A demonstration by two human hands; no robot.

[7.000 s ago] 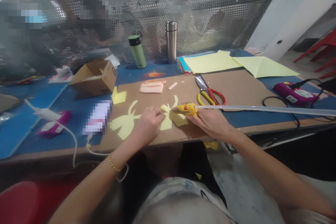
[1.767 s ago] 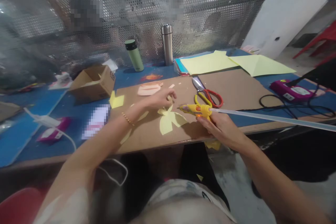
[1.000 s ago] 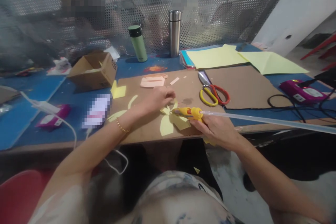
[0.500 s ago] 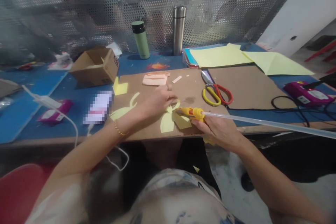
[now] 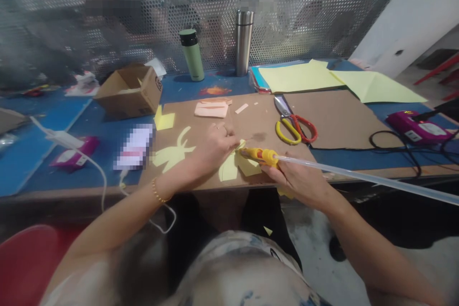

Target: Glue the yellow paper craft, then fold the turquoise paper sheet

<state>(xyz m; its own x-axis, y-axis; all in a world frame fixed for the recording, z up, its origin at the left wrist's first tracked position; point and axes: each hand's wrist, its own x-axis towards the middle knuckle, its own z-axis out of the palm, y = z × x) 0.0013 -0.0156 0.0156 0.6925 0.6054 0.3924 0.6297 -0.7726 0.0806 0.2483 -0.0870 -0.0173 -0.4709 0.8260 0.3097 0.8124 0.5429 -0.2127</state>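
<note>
In my right hand (image 5: 294, 174) is a yellow hot glue gun (image 5: 263, 156), with a long clear glue stick (image 5: 358, 176) trailing out to the right. Its nozzle meets the middle of a pale yellow paper bow (image 5: 228, 168) near the board's front edge. My left hand (image 5: 218, 146) is closed in a pinch at the top of that bow, its fingertips just beside the nozzle and hiding part of the paper. Left of it, partly behind my forearm, lies another cut yellow paper piece (image 5: 174, 153) with long strips.
A cardboard sheet (image 5: 258, 119) covers the table's middle. Scissors (image 5: 292, 124) lie on it, near peach paper (image 5: 212, 109). A cardboard box (image 5: 131, 91), green flask (image 5: 193, 60), steel flask (image 5: 244, 45), phone (image 5: 134, 147), cables and yellow sheets (image 5: 301, 78) surround it.
My left hand has shifted slightly down toward the bow, and the bow's upper loop is now lower and mostly covered. The glue gun has barely moved.
</note>
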